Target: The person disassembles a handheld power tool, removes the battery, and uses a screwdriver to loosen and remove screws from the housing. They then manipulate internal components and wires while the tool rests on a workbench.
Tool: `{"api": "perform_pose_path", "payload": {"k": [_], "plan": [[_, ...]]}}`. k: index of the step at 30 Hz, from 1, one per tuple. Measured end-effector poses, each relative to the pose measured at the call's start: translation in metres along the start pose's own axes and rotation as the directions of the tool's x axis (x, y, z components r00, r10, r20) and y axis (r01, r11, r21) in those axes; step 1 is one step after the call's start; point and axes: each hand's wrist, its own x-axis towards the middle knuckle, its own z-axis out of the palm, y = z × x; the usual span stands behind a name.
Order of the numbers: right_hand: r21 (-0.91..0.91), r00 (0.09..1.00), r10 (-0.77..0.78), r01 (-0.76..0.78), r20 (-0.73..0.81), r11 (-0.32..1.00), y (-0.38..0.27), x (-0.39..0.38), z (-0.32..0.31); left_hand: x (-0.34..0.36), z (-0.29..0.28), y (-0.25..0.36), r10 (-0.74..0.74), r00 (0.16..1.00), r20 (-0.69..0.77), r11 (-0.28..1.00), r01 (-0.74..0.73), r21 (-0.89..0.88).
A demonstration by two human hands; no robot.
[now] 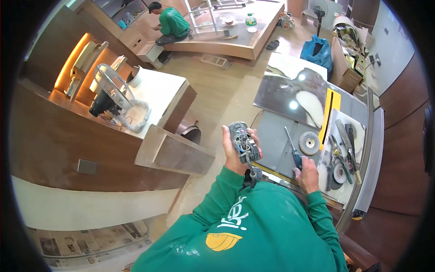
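1. Your left hand (233, 159) has its fingers and thumb closed around an opened power tool (244, 144), which is at the near left side of the grey work table (274, 141). The inner wires are exposed, so I judge that the opening is done and the closing of the housing is left.
2. Your right hand (309, 175) is at the handle of a screwdriver (297, 158); I cannot tell if the fingers are clamped on it.
3. On the table, an abrasive wheel (310, 143) lies just right of the screwdriver; further right, a white board (359, 132) bears pliers (336, 152).
4. In the room, a fan (111, 86) stands at left, a co-worker (174, 23) in green sits beyond, and a blue plastic bag (312, 53) is behind the table.
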Motion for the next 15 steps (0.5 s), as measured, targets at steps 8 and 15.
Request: {"api": "perform_pose_path", "payload": {"k": [8, 15], "plan": [[0.284, 0.985, 0.071, -0.024, -0.157, 0.958, 0.010, 0.013, -0.010, 0.019, -0.026, -0.008, -0.085, 0.996, 0.036, 0.996, 0.083, 0.036], [0.772, 0.979, 0.093, 0.084, -0.183, 0.630, -0.056, 0.017, -0.159, 0.020, -0.015, -0.011, -0.099, 0.995, -0.021, 0.994, 0.100, 0.043]]}}
